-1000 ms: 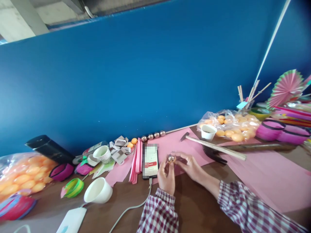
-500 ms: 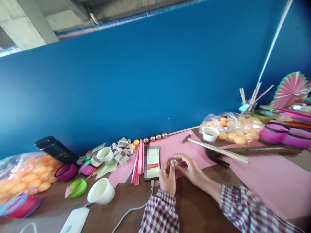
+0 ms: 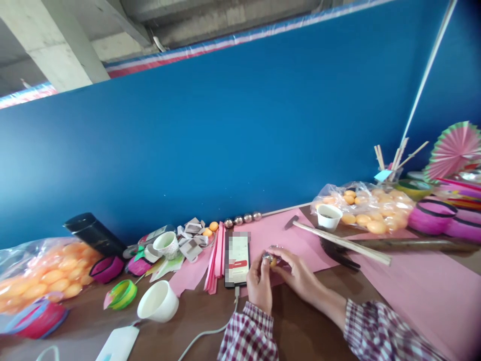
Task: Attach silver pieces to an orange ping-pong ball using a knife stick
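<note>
Between my two hands, just right of the phone (image 3: 240, 258), is a small ball (image 3: 269, 258), silvery with a yellow-orange part showing on its right. My left hand (image 3: 260, 283) is closed on the ball from the left, its thumb over the near side. From the right, the fingers of my right hand (image 3: 296, 273) are bent round the same ball and pinch its other side. The fingertips partly cover it. Behind the phone, a row of several silvery balls (image 3: 248, 218) lies along the foot of the blue wall. Pink paper (image 3: 270, 230) lies beyond my hands.
A hammer (image 3: 341, 241) lies to the right, beside a small white cup (image 3: 329, 216) and a bag of orange balls (image 3: 376, 208). On the left are a white bowl (image 3: 158, 301), a power bank (image 3: 118, 343), a black bottle (image 3: 95, 234) and another bag of orange balls (image 3: 52, 271).
The view has tilted slightly up, so the table and everything on it appear lower in the picture. Both hands stay together on the small ball, which looks slightly turned.
</note>
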`<state>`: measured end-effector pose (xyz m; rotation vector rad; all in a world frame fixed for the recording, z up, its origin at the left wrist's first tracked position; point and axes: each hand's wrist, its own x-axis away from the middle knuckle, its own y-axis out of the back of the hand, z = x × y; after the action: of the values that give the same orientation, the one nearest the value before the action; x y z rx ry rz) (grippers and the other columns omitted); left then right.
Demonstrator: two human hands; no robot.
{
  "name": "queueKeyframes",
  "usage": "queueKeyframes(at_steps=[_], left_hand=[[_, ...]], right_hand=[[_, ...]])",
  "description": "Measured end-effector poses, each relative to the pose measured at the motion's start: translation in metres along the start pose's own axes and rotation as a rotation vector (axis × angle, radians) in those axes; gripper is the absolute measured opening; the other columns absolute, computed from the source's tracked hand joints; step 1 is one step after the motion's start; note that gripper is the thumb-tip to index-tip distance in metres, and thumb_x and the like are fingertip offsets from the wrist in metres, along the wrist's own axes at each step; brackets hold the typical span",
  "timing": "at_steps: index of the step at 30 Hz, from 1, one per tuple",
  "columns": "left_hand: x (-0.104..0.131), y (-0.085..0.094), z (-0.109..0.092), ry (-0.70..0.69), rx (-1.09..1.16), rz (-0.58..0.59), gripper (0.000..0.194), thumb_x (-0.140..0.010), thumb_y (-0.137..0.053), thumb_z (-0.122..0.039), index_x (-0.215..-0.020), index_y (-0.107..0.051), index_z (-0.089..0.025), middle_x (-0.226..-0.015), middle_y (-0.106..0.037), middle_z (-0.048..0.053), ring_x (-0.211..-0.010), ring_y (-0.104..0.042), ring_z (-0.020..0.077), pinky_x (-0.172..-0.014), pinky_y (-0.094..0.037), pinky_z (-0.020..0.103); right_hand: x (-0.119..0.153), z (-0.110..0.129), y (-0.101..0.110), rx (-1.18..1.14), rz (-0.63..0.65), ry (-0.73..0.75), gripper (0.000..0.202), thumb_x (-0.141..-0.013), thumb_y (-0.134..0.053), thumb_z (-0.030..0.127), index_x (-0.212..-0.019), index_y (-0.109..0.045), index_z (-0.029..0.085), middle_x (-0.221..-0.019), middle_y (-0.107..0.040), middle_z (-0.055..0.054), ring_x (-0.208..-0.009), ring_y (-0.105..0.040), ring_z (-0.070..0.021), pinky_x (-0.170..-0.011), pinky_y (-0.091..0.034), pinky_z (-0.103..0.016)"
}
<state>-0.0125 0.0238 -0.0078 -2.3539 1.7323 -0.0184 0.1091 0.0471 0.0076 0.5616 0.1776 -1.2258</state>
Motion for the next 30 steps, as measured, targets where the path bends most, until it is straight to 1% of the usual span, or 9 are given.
queueKeyframes(at_steps=[6,9,13,16,18,22,24,28,30], left_hand=[[0.0034,-0.0032,0.0031,0.113,0.152,-0.037,0.046,-0.074,-0.049,-0.048,-0.098,-0.061,-0.011,-0.093,-0.066,0.014,-0.088,-0.062,0.0238,-0.076,-0.049,0.036],[0.0038,-0.0043,0.0048,0.123,0.176,-0.042,0.044,-0.074,-0.05,-0.048,-0.099,-0.059,-0.013,-0.09,-0.066,0.012,-0.082,-0.063,0.0213,-0.072,-0.05,0.034],[0.0023,-0.0039,0.0035,0.088,0.165,-0.049,0.037,-0.075,-0.051,-0.042,-0.099,-0.056,-0.014,-0.095,-0.064,0.011,-0.084,-0.062,0.0197,-0.075,-0.049,0.034],[0.0021,-0.0041,-0.0002,0.037,0.112,-0.068,0.034,-0.076,-0.052,-0.039,-0.098,-0.056,-0.014,-0.099,-0.063,0.011,-0.09,-0.06,0.0198,-0.081,-0.047,0.035],[0.0024,-0.0042,-0.0024,0.011,0.063,-0.056,0.033,-0.076,-0.053,-0.036,-0.1,-0.056,-0.014,-0.103,-0.061,0.011,-0.096,-0.057,0.0197,-0.085,-0.044,0.034],[0.0028,-0.0032,-0.0017,-0.013,0.007,-0.022,0.036,-0.075,-0.054,-0.034,-0.105,-0.057,-0.014,-0.111,-0.059,0.012,-0.104,-0.054,0.0206,-0.089,-0.041,0.034],[0.0028,-0.0028,-0.0002,-0.034,-0.016,-0.004,0.036,-0.076,-0.053,-0.034,-0.105,-0.058,-0.014,-0.111,-0.06,0.012,-0.104,-0.054,0.0212,-0.091,-0.04,0.035],[0.0034,-0.0037,-0.0004,-0.033,-0.015,0.03,0.038,-0.076,-0.052,-0.037,-0.105,-0.059,-0.014,-0.107,-0.062,0.012,-0.103,-0.055,0.0225,-0.09,-0.041,0.037],[0.0034,-0.0043,-0.0015,-0.035,0.005,-0.007,0.038,-0.074,-0.055,-0.038,-0.103,-0.059,-0.014,-0.107,-0.062,0.012,-0.102,-0.055,0.0225,-0.089,-0.042,0.036]], right_hand=[[0.0019,0.0009,0.0002,-0.013,-0.009,-0.028,0.034,-0.083,-0.048,0.032,-0.115,-0.049,0.021,-0.114,-0.056,-0.007,-0.103,-0.053,-0.0193,-0.09,-0.043,-0.035],[0.0019,0.0018,0.0015,0.004,-0.012,-0.016,0.036,-0.084,-0.045,0.034,-0.118,-0.047,0.021,-0.115,-0.054,-0.008,-0.106,-0.051,-0.0196,-0.092,-0.041,-0.036],[0.0013,0.003,0.0017,0.05,0.021,0.01,0.037,-0.085,-0.044,0.033,-0.119,-0.047,0.021,-0.118,-0.053,-0.009,-0.111,-0.046,-0.0199,-0.095,-0.038,-0.037],[0.0008,0.0026,0.0011,0.071,0.009,0.007,0.041,-0.082,-0.05,0.035,-0.12,-0.046,0.021,-0.118,-0.053,-0.009,-0.111,-0.047,-0.0212,-0.095,-0.038,-0.038],[0.0004,0.0021,0.0011,0.078,0.006,0.006,0.042,-0.08,-0.052,0.035,-0.119,-0.047,0.021,-0.118,-0.053,-0.009,-0.11,-0.048,-0.0214,-0.094,-0.039,-0.038],[-0.0003,0.0026,0.0024,0.084,0.016,0.016,0.036,-0.082,-0.049,0.032,-0.116,-0.048,0.022,-0.116,-0.054,-0.008,-0.107,-0.05,-0.0203,-0.092,-0.04,-0.036],[-0.0003,0.0032,0.0025,0.084,0.012,0.019,0.033,-0.082,-0.048,0.031,-0.114,-0.049,0.021,-0.114,-0.055,-0.008,-0.106,-0.051,-0.0201,-0.091,-0.042,-0.035],[0.0002,0.0032,0.0007,0.101,0.014,0.051,0.033,-0.083,-0.047,0.029,-0.115,-0.049,0.022,-0.113,-0.056,-0.008,-0.106,-0.05,-0.0199,-0.091,-0.042,-0.036],[0.0001,0.0023,0.0011,0.132,0.018,0.085,0.039,-0.081,-0.049,0.029,-0.12,-0.045,0.022,-0.116,-0.054,-0.008,-0.108,-0.049,-0.0204,-0.092,-0.041,-0.037]])
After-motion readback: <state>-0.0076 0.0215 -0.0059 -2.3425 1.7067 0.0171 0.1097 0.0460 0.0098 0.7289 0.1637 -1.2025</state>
